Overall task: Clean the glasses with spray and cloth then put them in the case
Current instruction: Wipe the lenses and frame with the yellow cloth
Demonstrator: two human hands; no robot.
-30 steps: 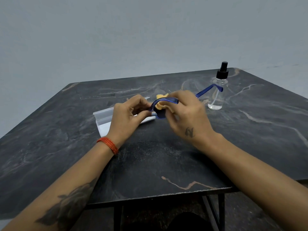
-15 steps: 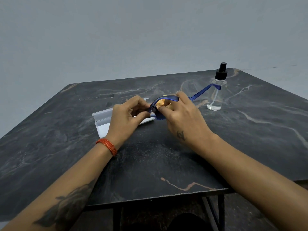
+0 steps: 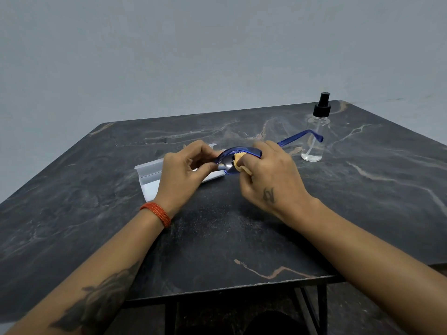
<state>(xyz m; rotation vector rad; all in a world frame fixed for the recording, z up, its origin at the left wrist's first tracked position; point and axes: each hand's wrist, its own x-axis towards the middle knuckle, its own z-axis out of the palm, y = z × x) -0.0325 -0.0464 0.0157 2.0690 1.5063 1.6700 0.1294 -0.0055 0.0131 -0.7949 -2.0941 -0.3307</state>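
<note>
Blue-framed glasses [image 3: 235, 152] are held just above the dark marble table [image 3: 217, 238]. My left hand [image 3: 186, 170] pinches their left end. My right hand [image 3: 268, 180] pinches a small tan cloth [image 3: 239, 160] against a lens, covering most of the cloth. One blue temple arm [image 3: 300, 137] sticks out to the right, toward a clear spray bottle [image 3: 316, 139] with a black nozzle. An open white case [image 3: 151, 175] lies on the table behind my left hand, partly hidden by it.
The table's front edge [image 3: 217, 290] runs close to me, with black metal legs below. A plain grey wall [image 3: 193, 56] stands behind the table.
My right hand with the cloth has shifted slightly right along the lens, so more of the blue frame and cloth shows. My left hand has kept its hold.
</note>
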